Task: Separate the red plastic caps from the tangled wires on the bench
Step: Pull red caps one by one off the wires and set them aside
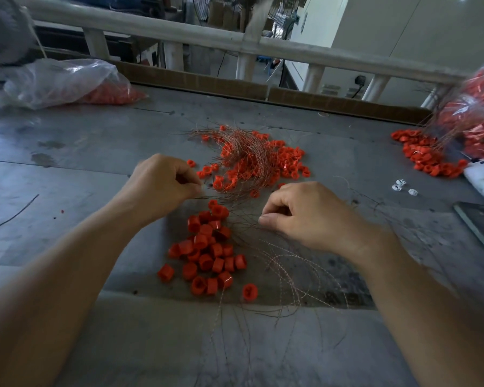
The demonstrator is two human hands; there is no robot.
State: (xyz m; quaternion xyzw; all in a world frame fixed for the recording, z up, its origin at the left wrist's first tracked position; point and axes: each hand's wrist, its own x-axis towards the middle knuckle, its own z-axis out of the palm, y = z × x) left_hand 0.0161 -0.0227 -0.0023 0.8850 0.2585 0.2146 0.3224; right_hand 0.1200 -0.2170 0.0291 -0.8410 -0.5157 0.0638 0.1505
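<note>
Red caps [207, 252] have been piled loose at the front of the bench [81, 152]. Many more are caught in the wires [249, 157] tangled just behind. Thin wires are pinched in the curled left hand [162, 182] and in the curled right hand [305, 216]. About half looks done.

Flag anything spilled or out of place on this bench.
Red caps spill from the plastic bag at the far right onto the bench. Beside them lie a few white pieces, odd among all the red.
</note>
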